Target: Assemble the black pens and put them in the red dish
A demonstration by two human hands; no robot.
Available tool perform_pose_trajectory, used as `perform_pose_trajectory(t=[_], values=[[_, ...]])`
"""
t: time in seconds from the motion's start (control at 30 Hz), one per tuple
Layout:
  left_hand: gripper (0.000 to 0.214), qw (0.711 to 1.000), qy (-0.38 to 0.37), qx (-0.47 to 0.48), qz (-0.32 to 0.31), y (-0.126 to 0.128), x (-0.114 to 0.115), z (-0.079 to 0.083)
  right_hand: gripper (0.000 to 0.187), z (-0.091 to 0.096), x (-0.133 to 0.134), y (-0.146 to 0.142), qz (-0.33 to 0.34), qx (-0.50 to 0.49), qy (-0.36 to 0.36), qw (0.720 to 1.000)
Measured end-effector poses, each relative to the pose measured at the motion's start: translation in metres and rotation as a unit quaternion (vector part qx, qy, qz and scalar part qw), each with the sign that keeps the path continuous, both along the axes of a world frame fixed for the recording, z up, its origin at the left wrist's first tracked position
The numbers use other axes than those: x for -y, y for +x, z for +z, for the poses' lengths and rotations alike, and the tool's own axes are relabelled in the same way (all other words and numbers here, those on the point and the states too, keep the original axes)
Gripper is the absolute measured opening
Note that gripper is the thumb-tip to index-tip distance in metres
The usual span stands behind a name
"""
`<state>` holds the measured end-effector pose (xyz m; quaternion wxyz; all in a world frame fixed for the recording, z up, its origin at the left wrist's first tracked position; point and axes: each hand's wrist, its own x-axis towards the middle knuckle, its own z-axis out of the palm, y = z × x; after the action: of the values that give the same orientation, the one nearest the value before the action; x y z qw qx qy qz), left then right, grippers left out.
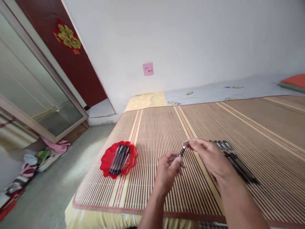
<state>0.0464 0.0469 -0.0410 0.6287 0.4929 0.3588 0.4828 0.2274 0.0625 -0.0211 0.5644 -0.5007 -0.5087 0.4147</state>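
Observation:
Between my two hands, above the bamboo mat (152,127), is a short dark pen (182,151) with a clear or silvery upper end. The fingers of my left hand (169,167) are closed round its lower part. My right hand (206,154) pinches at its upper end; what exactly those fingertips grip is too small to make out. To the left, a red scalloped plate (104,163) bears several black pens (119,159) lying side by side. Several more dark pens (240,163) lie in a row on the mat, partly hidden behind my right hand and forearm.
The mat covers a bed with a yellow sheet (95,218) at its front edge. A pink note (148,69) is stuck to the white wall. An orange and green cushion (294,82) lies far right. On the floor at left, clothes (56,145) lie by a glass-panelled door (45,79).

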Motion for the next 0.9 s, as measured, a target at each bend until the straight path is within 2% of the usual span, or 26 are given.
perform_pose_trajectory(t=[0.07, 0.13, 0.17, 0.23, 0.27, 0.43, 0.5, 0.6, 0.77, 0.9], values=[[0.033, 0.999, 0.005, -0.004, 0.037, -0.009, -0.004, 0.001, 0.036, -0.005, -0.004, 0.013, -0.072, 0.018, 0.005, 0.997], [0.032, 0.998, 0.006, 0.013, 0.067, -0.018, -0.01, 0.0, 0.036, -0.011, -0.008, 0.028, -0.153, 0.154, -0.005, 0.976], [0.032, 0.997, 0.002, 0.028, 0.072, -0.022, -0.013, 0.0, 0.039, -0.013, -0.01, 0.033, -0.176, 0.251, -0.021, 0.952], [0.033, 0.995, -0.007, 0.051, 0.088, -0.027, -0.017, -0.001, 0.044, -0.019, -0.013, 0.038, -0.183, 0.403, -0.059, 0.895], [0.033, 0.994, -0.011, 0.058, 0.092, -0.029, -0.018, -0.002, 0.045, -0.022, -0.014, 0.037, -0.174, 0.446, -0.076, 0.875], [0.035, 0.994, -0.017, 0.059, 0.09, -0.028, -0.016, 0.0, 0.04, -0.041, -0.021, 0.017, -0.14, 0.516, -0.129, 0.835], [0.036, 0.994, -0.02, 0.061, 0.09, -0.027, -0.015, 0.0, 0.04, -0.046, -0.023, 0.012, -0.126, 0.531, -0.137, 0.827], [0.038, 0.993, -0.02, 0.066, 0.093, -0.027, -0.016, 0.001, 0.036, -0.046, -0.026, 0.012, -0.1, 0.536, -0.125, 0.829], [0.037, 0.993, -0.017, 0.064, 0.101, -0.028, -0.018, 0.001, 0.037, -0.038, -0.025, 0.013, -0.126, 0.538, -0.103, 0.827], [0.038, 0.993, -0.027, 0.06, 0.101, -0.028, -0.015, 0.002, 0.028, -0.048, -0.027, 0.002, -0.101, 0.542, -0.109, 0.827]])
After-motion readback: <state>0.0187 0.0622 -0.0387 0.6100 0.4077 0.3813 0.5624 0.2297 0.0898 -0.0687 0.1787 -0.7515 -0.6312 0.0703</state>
